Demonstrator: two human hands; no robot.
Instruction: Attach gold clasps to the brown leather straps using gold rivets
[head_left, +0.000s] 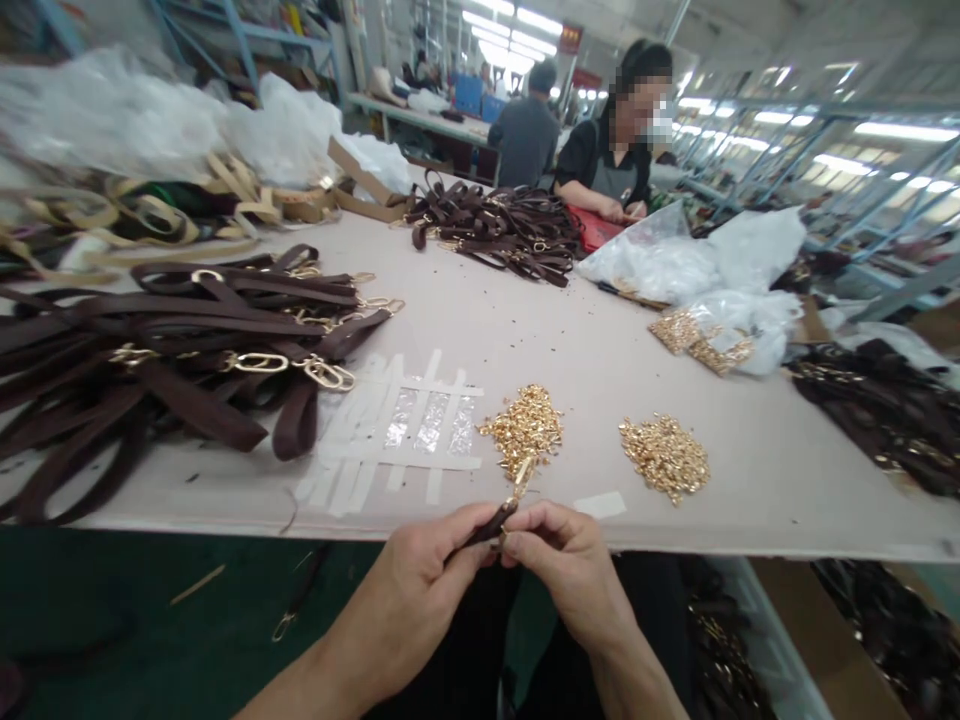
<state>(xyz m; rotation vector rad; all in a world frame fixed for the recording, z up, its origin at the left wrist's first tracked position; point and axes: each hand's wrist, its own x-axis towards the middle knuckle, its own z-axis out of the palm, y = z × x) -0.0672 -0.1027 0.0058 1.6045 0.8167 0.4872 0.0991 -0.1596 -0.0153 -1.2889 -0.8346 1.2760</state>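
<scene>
At the table's near edge, my left hand (424, 570) is closed around a dark brown leather strap (487, 525). A gold clasp (523, 478) sticks up from the strap's end, in front of a heap of small gold fittings (529, 425). My right hand (566, 560) is closed, thumb and forefinger pinched together right beside the strap. What lies between those fingertips is too small and too covered to make out. Farther right is a second heap of small gold fittings (665, 457).
Brown straps with gold clasps (187, 340) cover the table's left side; another strap pile (502, 225) lies at the back. Plastic bags (697, 260) and bagged gold fittings (712, 345) sit on the right. Tape strips (433, 425) mark the tabletop. A co-worker (619, 150) works across the table.
</scene>
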